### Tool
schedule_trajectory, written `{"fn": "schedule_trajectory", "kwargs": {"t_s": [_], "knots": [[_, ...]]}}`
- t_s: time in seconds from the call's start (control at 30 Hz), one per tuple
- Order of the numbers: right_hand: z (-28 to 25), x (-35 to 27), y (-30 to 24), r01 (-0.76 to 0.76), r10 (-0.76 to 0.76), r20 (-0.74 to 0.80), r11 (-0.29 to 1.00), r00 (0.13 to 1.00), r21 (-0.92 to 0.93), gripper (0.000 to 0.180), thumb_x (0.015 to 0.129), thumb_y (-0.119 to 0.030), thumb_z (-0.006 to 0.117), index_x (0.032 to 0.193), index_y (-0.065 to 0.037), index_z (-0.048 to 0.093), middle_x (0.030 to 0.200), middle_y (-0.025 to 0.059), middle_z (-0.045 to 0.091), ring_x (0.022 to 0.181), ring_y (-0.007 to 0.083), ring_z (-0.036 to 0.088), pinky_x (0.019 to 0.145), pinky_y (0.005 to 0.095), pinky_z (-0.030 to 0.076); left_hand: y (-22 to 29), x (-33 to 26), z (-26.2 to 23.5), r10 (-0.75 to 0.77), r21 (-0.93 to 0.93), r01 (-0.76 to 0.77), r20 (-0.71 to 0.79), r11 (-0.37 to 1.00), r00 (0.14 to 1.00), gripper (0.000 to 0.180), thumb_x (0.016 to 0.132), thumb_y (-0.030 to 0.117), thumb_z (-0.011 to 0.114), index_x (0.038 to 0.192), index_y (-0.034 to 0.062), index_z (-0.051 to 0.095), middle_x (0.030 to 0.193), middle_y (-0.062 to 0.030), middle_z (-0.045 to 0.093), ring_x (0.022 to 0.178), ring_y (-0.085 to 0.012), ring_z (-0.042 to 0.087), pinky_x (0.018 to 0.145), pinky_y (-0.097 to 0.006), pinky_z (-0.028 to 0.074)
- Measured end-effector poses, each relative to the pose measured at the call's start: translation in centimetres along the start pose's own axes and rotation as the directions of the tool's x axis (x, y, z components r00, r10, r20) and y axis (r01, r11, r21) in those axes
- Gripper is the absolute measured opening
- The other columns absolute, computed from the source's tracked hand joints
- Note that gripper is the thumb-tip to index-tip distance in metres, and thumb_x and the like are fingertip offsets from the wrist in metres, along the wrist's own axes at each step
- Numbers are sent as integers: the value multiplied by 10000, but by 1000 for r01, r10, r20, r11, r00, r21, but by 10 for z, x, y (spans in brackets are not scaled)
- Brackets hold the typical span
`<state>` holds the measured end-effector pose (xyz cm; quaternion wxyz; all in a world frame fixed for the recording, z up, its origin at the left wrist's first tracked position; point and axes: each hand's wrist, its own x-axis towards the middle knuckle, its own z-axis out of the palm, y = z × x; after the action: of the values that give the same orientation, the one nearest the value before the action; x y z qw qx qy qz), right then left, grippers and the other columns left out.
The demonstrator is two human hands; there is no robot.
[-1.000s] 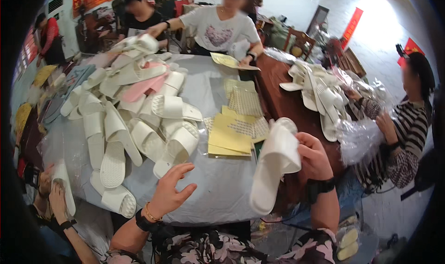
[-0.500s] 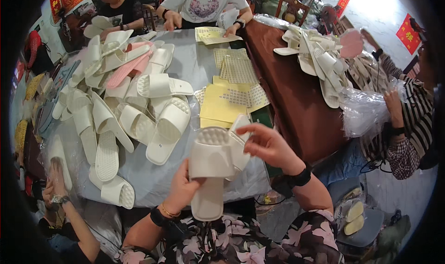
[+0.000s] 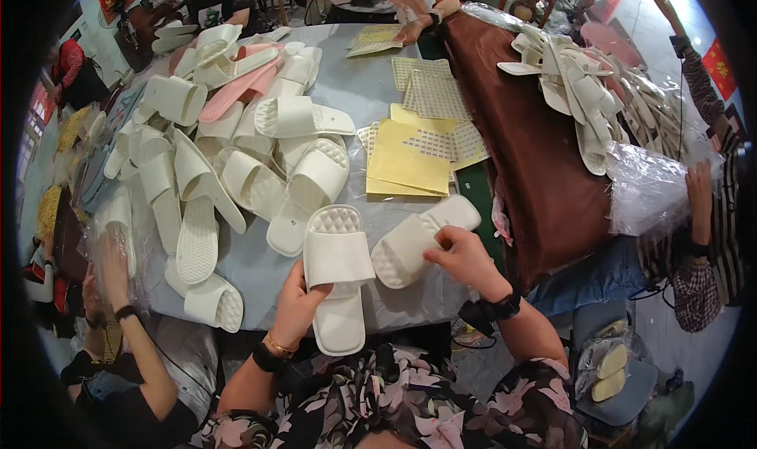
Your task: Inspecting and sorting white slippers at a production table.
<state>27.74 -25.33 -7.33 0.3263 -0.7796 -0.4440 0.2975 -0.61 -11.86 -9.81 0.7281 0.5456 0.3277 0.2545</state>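
Note:
My left hand (image 3: pixel 298 303) is closed on the side of a white slide slipper (image 3: pixel 335 272), held with its sole-top facing up and its toe end toward me. To its right, a second white slipper (image 3: pixel 410 248) lies slanted at the near edge of the table. My right hand (image 3: pixel 465 264) is closed on this second slipper, thumb and fingers at its near side. Just beyond, a heap of white slippers (image 3: pixel 315 182) covers the left of the table, with a pink slipper (image 3: pixel 240 86) among them.
Yellow sticker sheets (image 3: pixel 410 157) lie beyond my right hand. A brown-covered table (image 3: pixel 520 189) on the right bears more slippers (image 3: pixel 579 94) and clear plastic bags (image 3: pixel 650 185). Co-workers sit around; one hand (image 3: pixel 114 268) handles a bagged slipper at the left.
My right hand, raised with fingers apart before, has come down onto the second slipper, which now lies farther right, apart from the held one. My left hand keeps its slipper. The view has shifted.

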Motion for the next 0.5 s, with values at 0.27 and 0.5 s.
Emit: {"fn": "schedule_trajectory", "kwargs": {"t_s": [0.27, 0.5], "knots": [[51, -41, -19, -56, 164, -50, 585, 985, 809, 241, 950, -160, 572, 1139, -11, 562, 1074, 42, 602, 967, 118, 569, 857, 290, 478, -17, 4, 16, -37, -6, 37, -53, 999, 998, 483, 928, 17, 583, 1375, -1, 398, 1133, -70, 620, 998, -108, 581, 855, -258, 469], [43, -55, -7, -222, 122, 196, 724, 973, 653, 293, 908, -139, 623, 1173, -17, 602, 1162, 73, 593, 1083, 158, 551, 913, 309, 460, -25, 1, 20, 80, -7, -81, -116, 997, 990, 532, 895, -32, 560, 1396, -3, 386, 1192, -94, 597, 1052, -136, 580, 909, -279, 470]]}}
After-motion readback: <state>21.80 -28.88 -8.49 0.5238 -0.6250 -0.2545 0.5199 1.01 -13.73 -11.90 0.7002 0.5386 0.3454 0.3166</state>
